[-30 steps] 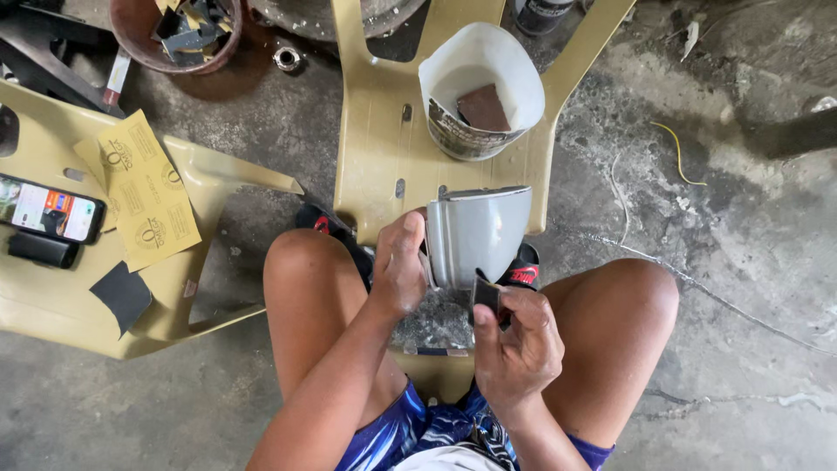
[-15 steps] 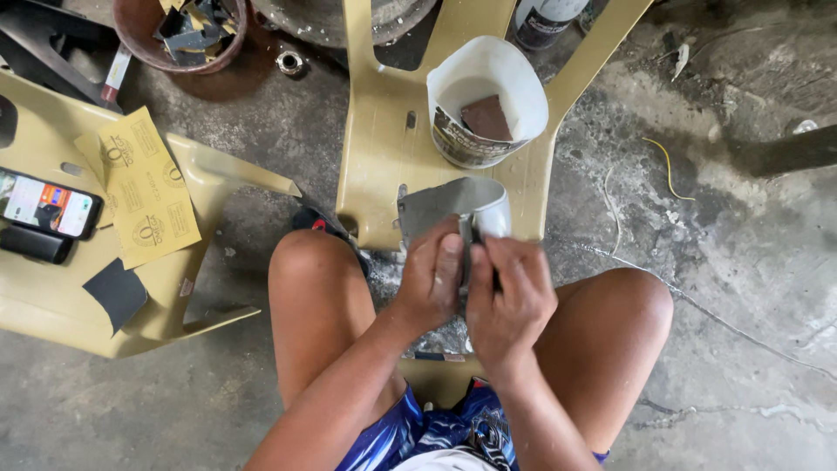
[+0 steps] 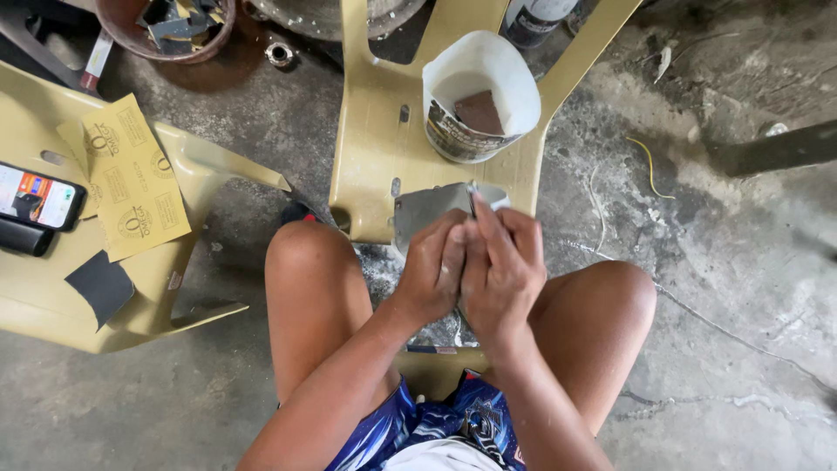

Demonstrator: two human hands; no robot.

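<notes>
A grey curved metal part (image 3: 429,211) is held between my knees, over the edge of a tan plastic chair (image 3: 375,139). My left hand (image 3: 433,269) grips its lower left side. My right hand (image 3: 499,266) presses flat on its right face, fingers stretched up toward the top edge; a dark sanding piece was in this hand a moment ago but is hidden now. Just beyond the part stands a cut white plastic container (image 3: 479,92) with cloudy liquid and a brown sanding block inside.
A second tan chair (image 3: 157,288) at left carries yellow sandpaper sheets (image 3: 131,179), a dark sandpaper scrap (image 3: 101,283) and a phone (image 3: 37,196). A brown bowl of scraps (image 3: 170,26) sits at the top left. A dark bar (image 3: 772,150) lies on the concrete at right.
The grey part has been turned and lowered between my hands. My right hand rose from below it and now lies flat on its face beside my left.
</notes>
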